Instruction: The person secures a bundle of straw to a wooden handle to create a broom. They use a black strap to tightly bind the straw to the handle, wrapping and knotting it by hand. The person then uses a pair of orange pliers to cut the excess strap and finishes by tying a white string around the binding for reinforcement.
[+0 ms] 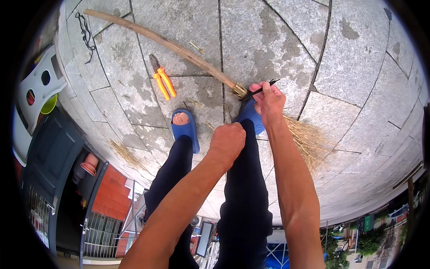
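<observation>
A straw broom lies on the paving, its curved wooden handle running to the upper left and its straw head fanning out beyond my right forearm. Between thumb and fingers, my right hand pinches a black strip beside the broom's neck. The strip's short free end sticks out past the fingertips. Closed in a fist, my left hand is over my right shin, nearer to me than the neck; its grip is hidden. My right foot's blue sandal covers part of the broom.
Orange-handled pliers lie left of the broom handle, and a tangled black cord is at the far left. My other blue sandal stands nearby. Loose straw, a grey plastic chair and a dark door are on the left.
</observation>
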A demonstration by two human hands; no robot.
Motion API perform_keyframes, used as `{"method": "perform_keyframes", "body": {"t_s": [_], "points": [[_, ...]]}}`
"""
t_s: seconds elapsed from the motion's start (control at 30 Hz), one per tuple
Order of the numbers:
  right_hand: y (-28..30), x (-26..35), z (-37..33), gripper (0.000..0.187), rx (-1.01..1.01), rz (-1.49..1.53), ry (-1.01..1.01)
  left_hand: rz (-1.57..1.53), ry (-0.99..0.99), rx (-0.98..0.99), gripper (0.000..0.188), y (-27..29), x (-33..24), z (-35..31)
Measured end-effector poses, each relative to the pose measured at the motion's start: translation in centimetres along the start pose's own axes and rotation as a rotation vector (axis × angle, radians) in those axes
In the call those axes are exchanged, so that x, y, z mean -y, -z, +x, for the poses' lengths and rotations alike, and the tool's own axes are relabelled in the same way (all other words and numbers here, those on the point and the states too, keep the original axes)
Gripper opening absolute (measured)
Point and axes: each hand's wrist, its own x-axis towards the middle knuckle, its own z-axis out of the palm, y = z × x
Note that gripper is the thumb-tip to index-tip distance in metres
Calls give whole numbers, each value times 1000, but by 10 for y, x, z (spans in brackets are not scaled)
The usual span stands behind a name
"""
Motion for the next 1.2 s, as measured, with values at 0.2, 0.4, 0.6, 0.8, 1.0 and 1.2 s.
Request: {"method": "perform_keyframes", "body": {"t_s": [0.2,0.4,0.6,0.8,1.0,1.2], "points": [[1,-2,3,19,-20,68,68,-55,13,-7,21,8,-14,7],[-1,-10,-2,22,-35,22,101,-104,70,39,13,7,6,-3],[6,-20,8,25,18,59,161,-105,67,114,13,14,17,0],[3,-21,7,21,4,31,135,-230,254,121,11,13,28,3],[-24,-18,9,28,-97,279,19,-580,286,-50,19,0,48,3],[-19,-17,1,26,-138,344,-69,-1097,507,96,16,15,33,-1]]}}
